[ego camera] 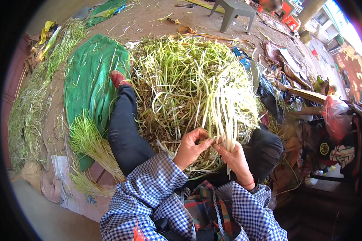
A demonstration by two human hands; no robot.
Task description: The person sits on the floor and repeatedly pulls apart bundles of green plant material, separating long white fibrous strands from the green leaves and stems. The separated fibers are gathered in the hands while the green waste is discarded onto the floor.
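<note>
My right hand [236, 159] is closed around a bundle of long, pale leafy stalks [226, 111]. Their white lower ends are in the grip, and the rest fans out away from me over the heap. Just to the left, my left hand [191, 149] pinches a thin greenish stalk between thumb and fingers, its tips close to the right thumb. Under and beyond both hands lies a large tangled heap of green and yellowed stalks [175, 78], browner on the near side. It sits between my outstretched legs.
A green cloth [90, 75] lies left of my leg, with a sheaf of green stalks [93, 141] at its near end. More stalks [30, 120] line the left wall. A grey plastic stool [235, 13] stands beyond the heap. Cardboard scraps, bags and a red plastic bag [336, 116] clutter the right.
</note>
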